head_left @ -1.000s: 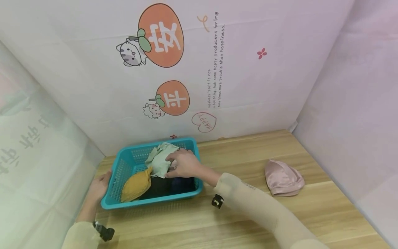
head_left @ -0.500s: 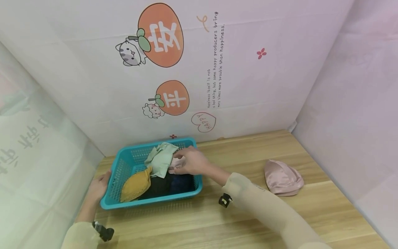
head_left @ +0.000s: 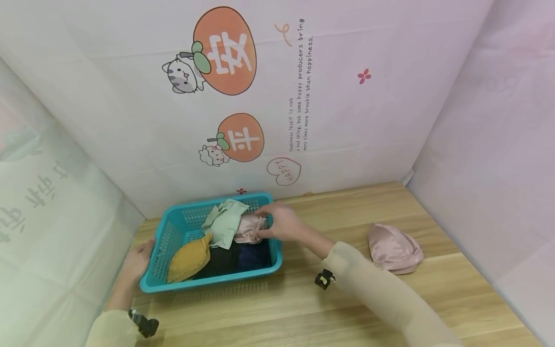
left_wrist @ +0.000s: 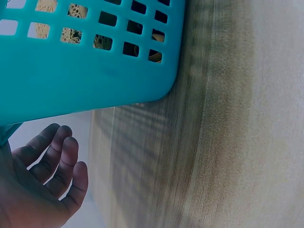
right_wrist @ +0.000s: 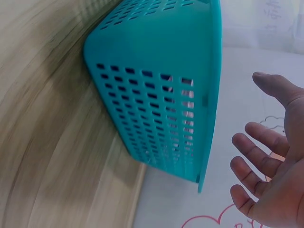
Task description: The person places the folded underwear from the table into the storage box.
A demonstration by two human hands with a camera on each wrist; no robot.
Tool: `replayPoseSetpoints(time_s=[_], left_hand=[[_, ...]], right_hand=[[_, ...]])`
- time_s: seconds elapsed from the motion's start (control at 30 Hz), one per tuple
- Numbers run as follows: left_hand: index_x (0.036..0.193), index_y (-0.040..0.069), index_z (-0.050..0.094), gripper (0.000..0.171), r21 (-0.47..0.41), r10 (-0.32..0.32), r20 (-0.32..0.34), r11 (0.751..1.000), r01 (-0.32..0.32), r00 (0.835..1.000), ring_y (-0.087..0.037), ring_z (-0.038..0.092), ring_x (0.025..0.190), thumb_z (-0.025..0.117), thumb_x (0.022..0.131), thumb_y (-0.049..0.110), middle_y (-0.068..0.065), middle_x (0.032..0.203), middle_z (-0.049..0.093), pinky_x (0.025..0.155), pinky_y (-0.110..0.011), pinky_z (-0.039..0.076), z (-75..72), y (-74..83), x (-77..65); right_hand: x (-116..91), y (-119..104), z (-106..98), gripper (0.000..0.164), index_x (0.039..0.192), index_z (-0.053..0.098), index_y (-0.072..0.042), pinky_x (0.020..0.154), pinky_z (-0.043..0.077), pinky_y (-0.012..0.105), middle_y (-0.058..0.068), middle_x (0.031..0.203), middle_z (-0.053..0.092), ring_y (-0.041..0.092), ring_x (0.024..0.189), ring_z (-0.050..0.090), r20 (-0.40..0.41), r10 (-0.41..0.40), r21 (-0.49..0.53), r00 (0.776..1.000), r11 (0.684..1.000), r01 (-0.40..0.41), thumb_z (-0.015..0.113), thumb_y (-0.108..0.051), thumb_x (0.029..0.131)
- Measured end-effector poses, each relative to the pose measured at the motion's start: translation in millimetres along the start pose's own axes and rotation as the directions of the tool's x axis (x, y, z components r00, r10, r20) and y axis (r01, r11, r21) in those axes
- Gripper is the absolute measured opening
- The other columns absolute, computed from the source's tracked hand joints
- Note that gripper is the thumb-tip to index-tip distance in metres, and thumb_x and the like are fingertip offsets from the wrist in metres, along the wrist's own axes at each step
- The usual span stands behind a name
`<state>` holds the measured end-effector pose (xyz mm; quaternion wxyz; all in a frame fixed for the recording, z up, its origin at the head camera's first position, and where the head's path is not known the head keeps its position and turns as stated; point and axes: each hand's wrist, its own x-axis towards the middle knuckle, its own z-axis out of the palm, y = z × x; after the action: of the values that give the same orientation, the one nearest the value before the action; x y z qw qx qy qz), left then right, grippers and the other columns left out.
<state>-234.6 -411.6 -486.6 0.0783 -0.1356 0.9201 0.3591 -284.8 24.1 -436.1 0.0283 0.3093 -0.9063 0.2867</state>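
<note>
A turquoise plastic basket (head_left: 212, 281) stands on the wooden table. My left hand (head_left: 138, 260) holds its left rim; in the left wrist view that hand's (left_wrist: 40, 185) fingers are loosely bent below the rim, the thumb hidden. Inside lie a yellow cloth bundle (head_left: 188, 260), a mint-green folded cloth (head_left: 225, 221), a pink satin bundle (head_left: 248, 228) and dark cloths (head_left: 251, 255). My right hand (head_left: 282, 221) is over the basket's right end, thumb and fingers apart beside the pink bundle. The right wrist view shows this hand (right_wrist: 275, 161) spread, nothing in it.
A second folded pink satin cloth (head_left: 394, 249) lies on the right of the table (head_left: 433, 299). Behind the basket rises a white printed sheet (head_left: 342, 120), with more sheets at both sides.
My right hand has drawn back to the right from the mint-green cloth, uncovering the pink satin bundle, and its fingers have parted. The left hand and basket have stayed in place.
</note>
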Motion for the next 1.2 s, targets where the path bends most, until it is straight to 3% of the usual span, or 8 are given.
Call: replayPoseSetpoints(time_s=[0.23, 0.53, 0.7, 0.93, 1.2], left_hand=[[0.150, -0.011, 0.031, 0.096, 0.003, 0.001, -0.008, 1.000, 0.000, 1.000, -0.055, 0.048, 0.127, 0.008, 0.100, 0.067, -0.040, 0.143, 0.042, 0.101, -0.063, 0.044, 1.1, 2.8, -4.2], [0.150, -0.012, 0.030, 0.097, 0.010, -0.010, -0.003, 1.000, 0.010, 1.000, -0.055, 0.049, 0.126, 0.007, 0.100, 0.068, -0.040, 0.142, 0.043, 0.100, -0.062, 0.045, 0.9, 2.1, -5.1], [0.149, -0.013, 0.032, 0.096, 0.011, -0.002, -0.012, 1.000, 0.002, 1.000, -0.053, 0.052, 0.122, 0.010, 0.100, 0.068, -0.040, 0.139, 0.046, 0.097, -0.061, 0.047, 0.3, 3.1, -3.9], [0.149, -0.012, 0.030, 0.097, 0.017, -0.007, -0.003, 1.000, 0.007, 1.000, -0.055, 0.047, 0.127, 0.009, 0.100, 0.068, -0.041, 0.143, 0.042, 0.102, -0.063, 0.044, 0.2, 3.3, -4.1], [0.148, -0.013, 0.032, 0.098, 0.005, -0.006, -0.009, 1.000, 0.006, 1.000, -0.053, 0.053, 0.121, 0.009, 0.099, 0.069, -0.040, 0.139, 0.046, 0.095, -0.058, 0.049, 1.2, 2.8, -5.7]], right_hand=[[-5, 17, -3, 0.055, 0.124, 0.068, -0.011, 0.099, 0.053, 0.042, 0.007, 0.120, 0.072, 0.025, 0.113, 0.066, -0.021, 0.014, -0.021, 1.000, 1.000, -0.014, 0.082, -0.041, 0.081], [-19, 28, -14, 0.060, 0.129, 0.065, -0.011, 0.101, 0.052, 0.043, 0.006, 0.123, 0.070, 0.027, 0.117, 0.064, -0.026, 0.125, 0.013, 0.992, 0.992, -0.125, 0.083, -0.041, 0.080], [-32, 38, -23, 0.061, 0.131, 0.065, -0.014, 0.101, 0.052, 0.045, 0.007, 0.123, 0.071, 0.028, 0.116, 0.064, -0.051, 0.138, 0.019, 0.989, 0.990, -0.137, 0.082, -0.042, 0.079], [-54, 56, -29, 0.058, 0.127, 0.067, -0.014, 0.101, 0.052, 0.046, 0.005, 0.121, 0.071, 0.026, 0.116, 0.064, -0.087, 0.169, -0.011, 0.982, 0.985, -0.171, 0.080, -0.044, 0.080], [-71, 66, -38, 0.061, 0.130, 0.065, -0.016, 0.101, 0.051, 0.049, 0.005, 0.122, 0.071, 0.029, 0.118, 0.063, -0.089, 0.191, -0.008, 0.978, 0.981, -0.193, 0.080, -0.049, 0.081]])
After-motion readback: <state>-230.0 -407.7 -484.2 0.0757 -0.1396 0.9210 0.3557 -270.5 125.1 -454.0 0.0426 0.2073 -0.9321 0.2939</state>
